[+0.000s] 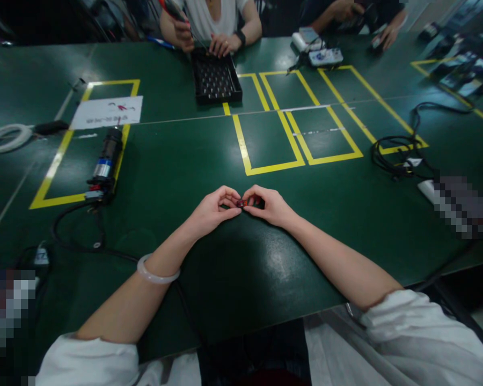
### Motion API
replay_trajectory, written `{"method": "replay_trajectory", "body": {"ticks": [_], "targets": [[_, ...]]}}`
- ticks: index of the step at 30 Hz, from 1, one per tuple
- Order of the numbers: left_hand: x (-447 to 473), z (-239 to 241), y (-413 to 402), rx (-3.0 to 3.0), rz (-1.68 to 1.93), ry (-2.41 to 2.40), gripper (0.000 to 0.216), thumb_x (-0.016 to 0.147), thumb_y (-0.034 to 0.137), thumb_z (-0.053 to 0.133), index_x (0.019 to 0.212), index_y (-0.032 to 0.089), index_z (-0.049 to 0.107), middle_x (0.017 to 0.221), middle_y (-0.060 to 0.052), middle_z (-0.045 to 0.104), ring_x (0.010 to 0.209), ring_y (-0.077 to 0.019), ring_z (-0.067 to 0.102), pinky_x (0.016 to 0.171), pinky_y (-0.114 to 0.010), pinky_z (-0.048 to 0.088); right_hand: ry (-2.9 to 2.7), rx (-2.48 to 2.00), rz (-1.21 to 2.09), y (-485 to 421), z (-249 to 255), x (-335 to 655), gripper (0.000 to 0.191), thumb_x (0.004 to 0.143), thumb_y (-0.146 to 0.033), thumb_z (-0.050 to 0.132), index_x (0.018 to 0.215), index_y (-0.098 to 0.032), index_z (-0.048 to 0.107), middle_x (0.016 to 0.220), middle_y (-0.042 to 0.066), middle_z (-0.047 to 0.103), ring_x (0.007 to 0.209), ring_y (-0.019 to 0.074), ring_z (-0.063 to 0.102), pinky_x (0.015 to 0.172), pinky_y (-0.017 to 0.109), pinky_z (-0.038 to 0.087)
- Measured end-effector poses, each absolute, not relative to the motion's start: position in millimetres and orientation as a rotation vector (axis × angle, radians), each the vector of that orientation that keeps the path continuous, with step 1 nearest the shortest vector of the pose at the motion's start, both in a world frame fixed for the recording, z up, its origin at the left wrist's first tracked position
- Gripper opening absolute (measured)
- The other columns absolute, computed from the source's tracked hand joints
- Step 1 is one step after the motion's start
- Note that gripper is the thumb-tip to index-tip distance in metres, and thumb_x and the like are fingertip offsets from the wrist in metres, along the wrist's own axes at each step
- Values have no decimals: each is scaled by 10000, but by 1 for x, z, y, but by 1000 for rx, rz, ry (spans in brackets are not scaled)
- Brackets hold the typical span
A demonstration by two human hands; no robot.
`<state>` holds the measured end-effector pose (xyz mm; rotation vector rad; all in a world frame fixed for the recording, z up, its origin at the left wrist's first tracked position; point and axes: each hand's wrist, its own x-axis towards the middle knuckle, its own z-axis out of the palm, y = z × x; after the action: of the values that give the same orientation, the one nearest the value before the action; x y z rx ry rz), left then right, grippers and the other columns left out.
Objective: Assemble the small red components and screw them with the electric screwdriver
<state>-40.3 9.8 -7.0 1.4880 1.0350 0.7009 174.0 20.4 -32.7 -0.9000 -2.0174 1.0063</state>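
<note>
Part (pixel 242 203) bridging the gap

Left hand (pixel 218 208): fingers are pinching its left end. It's sitting over the table (pixel 261 289), long axis seemingly running left-right. Right hand (pixel 271 206): fingers are pinching its right end. Neither's sitting nearer.

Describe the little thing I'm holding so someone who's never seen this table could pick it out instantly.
On the green table, find the central yellow tape outlines, then come nearer to the left hand and right hand. Pinched where they meet is a small reddish piece, far tinier than the black tray beyond and reddish, not black.
</note>
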Motion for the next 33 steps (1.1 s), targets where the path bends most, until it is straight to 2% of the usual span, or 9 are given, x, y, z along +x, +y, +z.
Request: {"method": "replay_trajectory", "body": {"ticks": [10, 17, 24, 29, 33], "targets": [[-39, -10, 9, 1540, 683, 1080, 383, 770, 342, 762, 1049, 151, 581, 1009, -78, 643, 851, -157, 611, 711, -265, 488, -2049, -856, 945, 20, -34, 174, 118, 863, -166, 624, 979, -187, 613, 928, 25, 624, 781, 135, 594, 700, 261, 454], [-38, -9, 8, 1600, 663, 1164, 298, 818, 368, 707, 990, 152, 594, 948, -64, 639, 845, -163, 608, 737, -284, 484, -2076, -848, 950, 21, -37, 174, 134, 853, -168, 636, 979, -192, 598, 926, 23, 610, 800, 143, 592, 717, 271, 466], [-38, -8, 8, 1645, 650, 1167, 319, 844, 433, 680, 989, 162, 597, 901, -54, 648, 810, -169, 613, 734, -295, 491, -2055, -865, 977, 21, -35, 174, 128, 853, -198, 655, 972, -186, 608, 914, 25, 640, 776, 138, 596, 709, 268, 477], [-74, 15, 27, 1888, 744, 1445, 367, 915, 456, 581, 1146, 172, 600, 1010, -70, 654, 915, -197, 620, 845, -327, 487, -2011, -890, 1036, 19, -32, 174, 118, 883, -218, 648, 990, -179, 620, 885, 20, 661, 735, 126, 599, 696, 262, 479], [-146, 36, 48, 2090, 628, 1942, 478, 893, 465, 602, 1252, 150, 588, 1227, -141, 614, 1144, -296, 563, 1036, -433, 420, -2004, -895, 1053, 19, -32, 174, 126, 891, -233, 647, 1000, -176, 621, 865, 15, 660, 718, 122, 586, 694, 260, 485]]}}
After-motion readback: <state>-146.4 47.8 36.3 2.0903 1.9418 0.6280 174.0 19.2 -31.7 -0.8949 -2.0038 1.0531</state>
